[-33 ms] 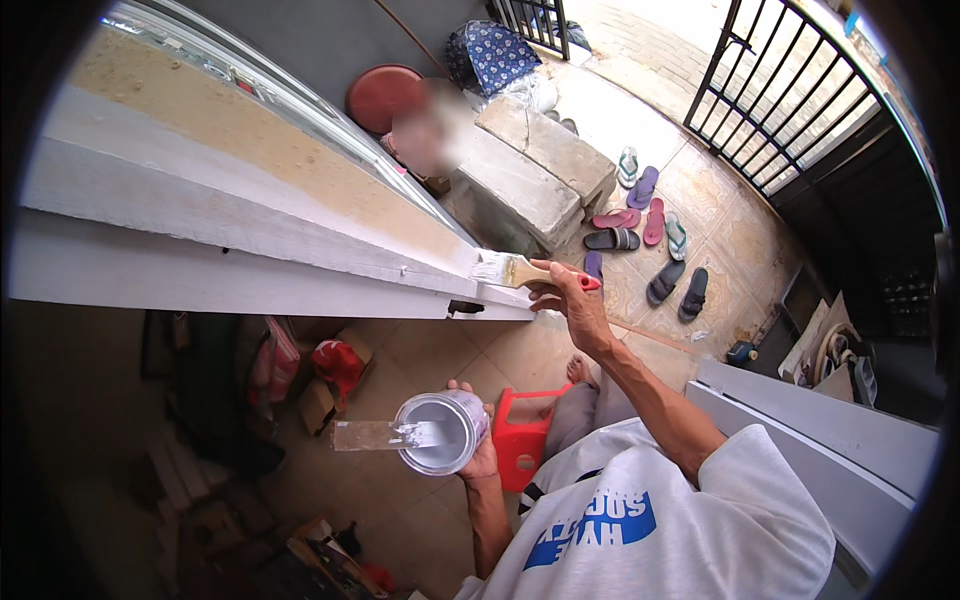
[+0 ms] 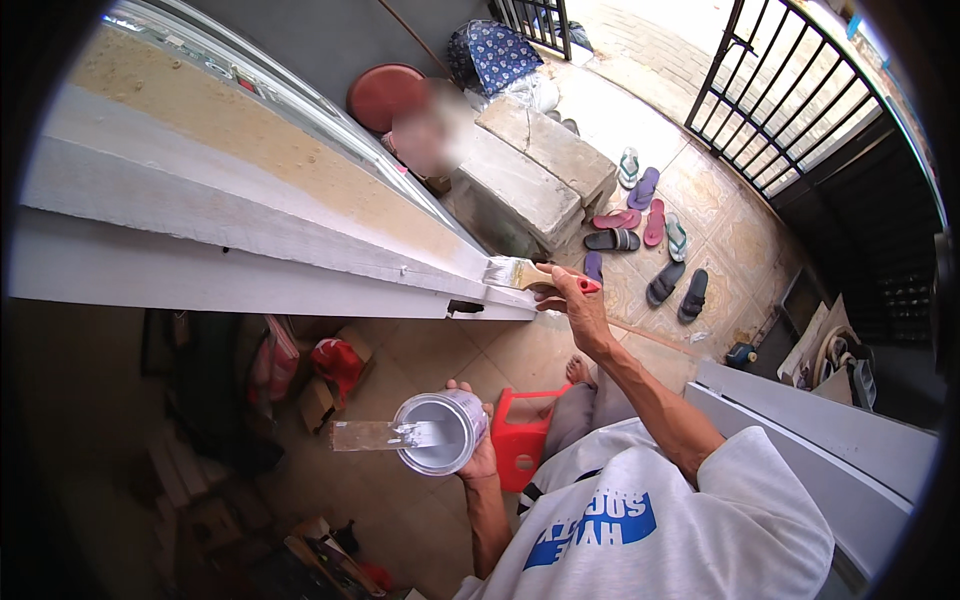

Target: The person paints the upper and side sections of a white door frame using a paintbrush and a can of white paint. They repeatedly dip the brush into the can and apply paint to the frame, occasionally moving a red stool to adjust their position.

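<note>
In my right hand point(image 2: 577, 303) is a paintbrush point(image 2: 530, 275) with a pale wooden handle and a red tip. Its white-coated bristles touch the white-painted wooden frame point(image 2: 400, 265) close to that frame's near right end. My left hand point(image 2: 482, 452) grips a paint can point(image 2: 464, 415) from its right side, lower down and to the left. The can's mouth is tilted toward me, its inside coated pale grey-white. Across its rim lies a flat wooden stick point(image 2: 372, 436), smeared with white paint at the end over the can.
A red plastic stool point(image 2: 522, 440) stands beside my leg. Concrete blocks point(image 2: 530, 185) and several scattered sandals point(image 2: 655, 220) lie beyond the frame, with a black metal gate point(image 2: 785, 110) at the far right. Boxes and a red cloth point(image 2: 338, 365) sit at left.
The brush and my right hand have shifted slightly right along the frame, toward its end. My left hand and the can look unmoved.
</note>
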A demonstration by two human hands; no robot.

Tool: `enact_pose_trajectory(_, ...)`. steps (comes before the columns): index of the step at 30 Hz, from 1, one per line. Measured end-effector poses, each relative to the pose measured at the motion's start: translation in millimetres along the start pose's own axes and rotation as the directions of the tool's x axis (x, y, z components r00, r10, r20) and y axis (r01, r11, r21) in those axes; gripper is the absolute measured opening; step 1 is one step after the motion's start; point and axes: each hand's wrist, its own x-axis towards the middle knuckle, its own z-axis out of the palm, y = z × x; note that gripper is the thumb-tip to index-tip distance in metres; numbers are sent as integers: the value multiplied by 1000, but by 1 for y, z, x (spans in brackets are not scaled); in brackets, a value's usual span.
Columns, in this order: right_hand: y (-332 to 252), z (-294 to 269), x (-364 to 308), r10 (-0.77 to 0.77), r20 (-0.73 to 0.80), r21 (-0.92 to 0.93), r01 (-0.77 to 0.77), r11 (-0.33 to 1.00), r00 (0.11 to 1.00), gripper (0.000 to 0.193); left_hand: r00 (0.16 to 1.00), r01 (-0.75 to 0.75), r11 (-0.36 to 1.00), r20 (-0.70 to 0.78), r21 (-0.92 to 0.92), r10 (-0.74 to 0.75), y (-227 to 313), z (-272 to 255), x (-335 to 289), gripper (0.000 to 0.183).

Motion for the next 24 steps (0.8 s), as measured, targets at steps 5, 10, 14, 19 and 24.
enact_pose_trajectory(5,-44,49,-8,-46,6,-260,46,964,999,42,999,-43,998,22,-36,44,-6,5,-2,64)
enact_pose_trajectory(10,-120,105,-28,-181,192,31,178,984,965,46,991,-76,996,107,-53,82,-15,16,2,68)
enact_pose_trajectory(14,-106,89,-15,-287,265,193,241,951,921,49,994,-94,990,52,-107,100,-22,16,3,71)
enact_pose_trajectory(19,-21,27,9,-4,127,-42,10,999,992,46,990,-110,993,78,-52,114,-25,19,1,64)
enact_pose_trajectory(24,-59,63,-13,-40,72,-279,59,958,997,37,988,-133,990,72,-35,136,-20,17,-1,66)
